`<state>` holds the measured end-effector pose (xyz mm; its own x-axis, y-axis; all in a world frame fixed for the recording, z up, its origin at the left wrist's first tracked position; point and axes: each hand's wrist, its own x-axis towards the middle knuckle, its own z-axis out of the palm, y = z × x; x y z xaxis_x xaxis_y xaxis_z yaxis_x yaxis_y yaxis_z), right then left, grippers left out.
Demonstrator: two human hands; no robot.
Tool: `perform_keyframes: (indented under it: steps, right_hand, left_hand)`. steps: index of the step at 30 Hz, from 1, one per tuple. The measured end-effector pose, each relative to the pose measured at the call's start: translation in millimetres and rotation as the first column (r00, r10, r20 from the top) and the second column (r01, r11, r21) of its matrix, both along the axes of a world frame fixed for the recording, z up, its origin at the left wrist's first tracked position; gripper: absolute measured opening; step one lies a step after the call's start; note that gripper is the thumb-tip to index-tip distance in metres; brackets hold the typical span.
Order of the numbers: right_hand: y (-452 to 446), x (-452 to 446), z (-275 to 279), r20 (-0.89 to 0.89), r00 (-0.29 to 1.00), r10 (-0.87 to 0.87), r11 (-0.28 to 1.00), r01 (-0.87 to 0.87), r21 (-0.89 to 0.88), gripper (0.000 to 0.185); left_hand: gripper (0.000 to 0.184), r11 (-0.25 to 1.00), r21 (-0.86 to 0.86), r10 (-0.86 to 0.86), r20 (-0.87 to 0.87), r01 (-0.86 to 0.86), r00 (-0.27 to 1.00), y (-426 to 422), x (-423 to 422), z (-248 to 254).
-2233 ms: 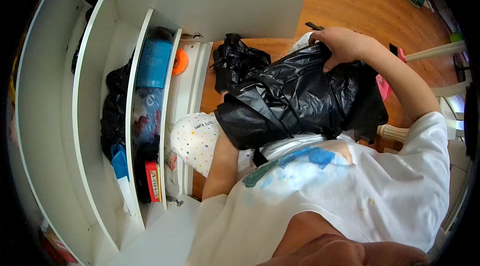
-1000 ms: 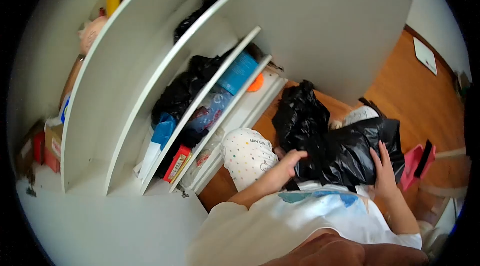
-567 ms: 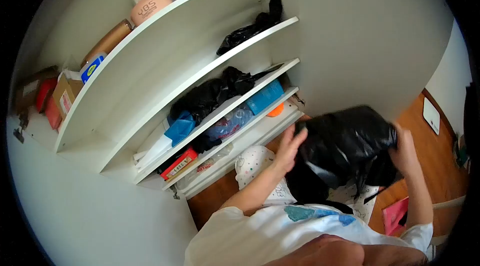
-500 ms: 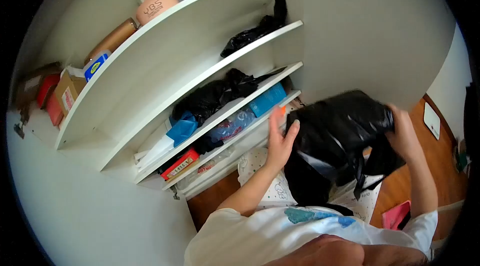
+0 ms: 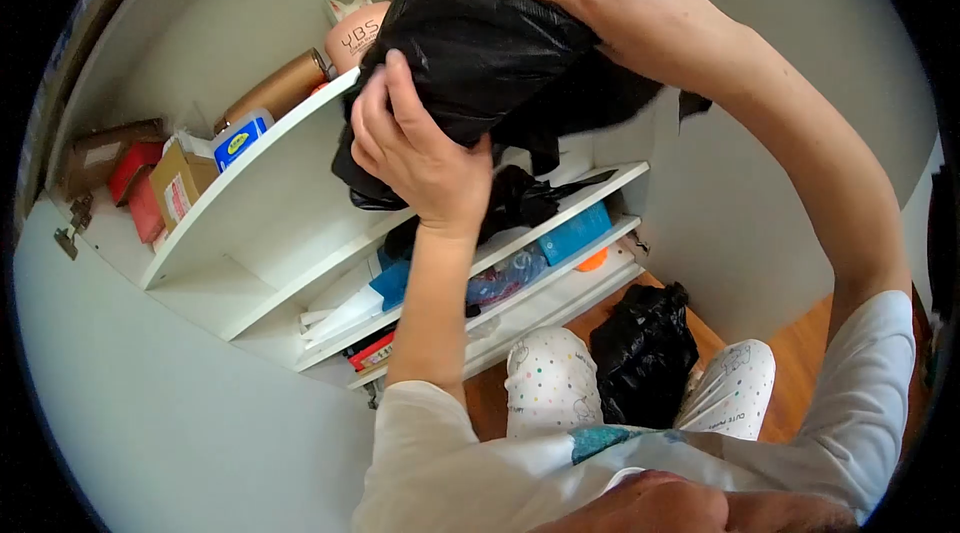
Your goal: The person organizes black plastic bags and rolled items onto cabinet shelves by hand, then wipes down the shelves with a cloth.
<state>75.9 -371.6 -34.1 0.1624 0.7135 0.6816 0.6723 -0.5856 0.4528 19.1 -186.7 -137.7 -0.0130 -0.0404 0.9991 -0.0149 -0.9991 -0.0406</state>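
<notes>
A large black plastic bundle [image 5: 480, 53] is held up in front of the upper shelves. My left hand [image 5: 425, 148] presses against its near left side with the fingers spread over the plastic. My right hand [image 5: 630, 8] grips the bundle's upper right part, the thumb on top and the other fingers hidden. Loose plastic hangs at its right side. Behind it, the bundle hides part of the white shelves [image 5: 260, 218]. Down between the person's knees, another black plastic bag [image 5: 645, 353] rests on the floor.
The upper shelf holds a pink YBS container [image 5: 357, 35], a bronze cylinder [image 5: 272, 91], a blue-and-white pack [image 5: 240, 141] and a cardboard box [image 5: 182, 183]. Lower down are a blue box [image 5: 575, 233] and an orange roll [image 5: 592, 261]. Cabinet doors stand at both sides.
Both hands have raised the black bundle from above the lap to the upper shelves. The black bag on the floor now shows between the knees.
</notes>
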Motion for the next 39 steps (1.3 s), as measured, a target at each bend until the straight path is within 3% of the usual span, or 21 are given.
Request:
perform_keyframes:
  steps: [2, 4, 10, 12, 14, 16, 17, 18, 19, 21, 26, 28, 29, 30, 31, 32, 34, 35, 36, 38, 39]
  right_hand:
    - [4, 32, -2, 0.304, 0.936, 0.177, 0.983, -0.15, -0.11, 0.048]
    - [5, 70, -20, 0.316, 0.914, 0.256, 0.96, -0.203, -0.191, 0.044]
    - [11, 138, -87, 0.272, 0.916, 0.294, 0.95, -0.249, -0.189, 0.048]
    - [14, 158, -103, 0.238, 0.936, 0.259, 0.958, -0.218, -0.184, 0.049]
    - [19, 183, -111, 0.191, 0.96, 0.203, 0.974, -0.177, -0.142, 0.042]
    - [28, 216, -134, 0.199, 0.951, 0.236, 0.967, -0.21, -0.145, 0.047]
    - [34, 229, -148, -0.001, 0.992, 0.128, 0.97, -0.125, -0.21, 0.048]
    - [37, 232, -149, -0.188, 0.982, 0.001, 0.957, -0.056, -0.286, 0.05]
    - [41, 235, -149, -0.189, 0.982, 0.002, 0.957, -0.057, -0.284, 0.05]
    - [53, 240, -146, -0.687, 0.658, -0.308, 0.934, 0.071, -0.351, 0.047]
    - [35, 271, -131, -0.887, 0.413, -0.206, 0.965, -0.067, -0.255, 0.086]
    - [34, 289, -126, -0.907, 0.389, 0.164, 0.986, -0.091, 0.139, 0.091]
    - [38, 298, -135, -0.912, 0.379, 0.157, 0.987, -0.091, 0.132, 0.091]
    - [46, 300, -142, -0.861, 0.504, 0.07, 0.997, -0.05, 0.052, 0.09]
    - [51, 302, -148, -0.784, 0.62, -0.019, 1.0, 0.001, -0.024, 0.089]
    - [57, 302, -152, -0.814, 0.467, -0.346, 0.937, 0.139, -0.319, 0.086]
    - [61, 313, -169, -0.843, 0.445, -0.304, 0.942, 0.005, -0.337, 0.083]
    - [62, 320, -174, -0.855, 0.435, -0.282, 0.938, -0.062, -0.341, 0.082]
    - [63, 317, -171, -0.869, 0.421, -0.262, 0.931, -0.129, -0.343, 0.081]
    - [65, 308, -169, -0.835, 0.442, -0.329, 0.94, 0.07, -0.333, 0.074]
    - [65, 302, -167, -0.821, 0.446, -0.357, 0.934, 0.174, -0.312, 0.069]
  left_hand:
    - [0.089, 0.995, 0.061, 0.085, -0.122, -0.078, 0.989, 14, 11, 1]
    - [0.063, 0.97, 0.237, 0.098, -0.188, -0.051, 0.977, 29, 26, -6]
    - [0.051, 0.905, 0.413, 0.088, -0.415, 0.102, 0.906, 51, 84, -29]
    - [0.029, 0.836, 0.528, 0.13, -0.454, 0.149, 0.882, 59, 108, -30]
    - [0.035, 0.838, 0.523, 0.182, -0.539, 0.158, 0.823, 64, 127, -31]
    - [0.046, 0.905, 0.36, 0.152, -0.77, 0.226, 0.619, 66, 146, -34]
    - [0.055, 0.943, 0.281, 0.172, -0.871, 0.18, 0.46, 66, 152, -34]
    - [0.055, 0.942, 0.283, 0.173, -0.87, 0.18, 0.461, 71, 162, -39]
    - [0.053, 0.977, 0.183, 0.14, -0.938, 0.11, 0.316, 78, 173, -46]
    - [0.047, 0.988, 0.131, 0.136, -0.99, -0.082, 0.046, 83, 190, -51]
    - [0.039, 0.996, 0.088, 0.087, -0.995, -0.023, -0.055, 94, 204, -61]
    - [0.037, 1.0, 0.001, 0.004, -0.997, 0.031, -0.071, 101, 209, -67]
    - [0.036, 0.997, -0.036, -0.034, -0.999, 0.068, -0.034, 104, 212, -70]
    - [0.036, 0.992, -0.071, -0.072, -0.997, 0.105, 0.004, 105, 213, -71]
    - [0.039, 0.981, -0.131, -0.12, -0.989, 0.143, -0.082, 107, 216, -68]
    - [0.039, 0.98, -0.139, -0.128, -0.988, 0.143, -0.084, 109, 214, -65]
    - [0.041, 0.914, -0.405, -0.382, -0.845, -0.016, -0.374, 110, 204, -43]
    - [0.058, 0.827, -0.555, -0.533, -0.725, -0.088, -0.437, 111, 194, -32]
    - [0.058, 0.828, -0.555, -0.532, -0.727, -0.085, -0.434, 111, 193, -35]
    - [0.078, 0.702, -0.709, -0.705, -0.705, 0.062, -0.073, 111, 194, -47]
    - [0.09, 0.817, -0.566, -0.556, -0.824, 0.113, -0.103, 103, 192, -44]
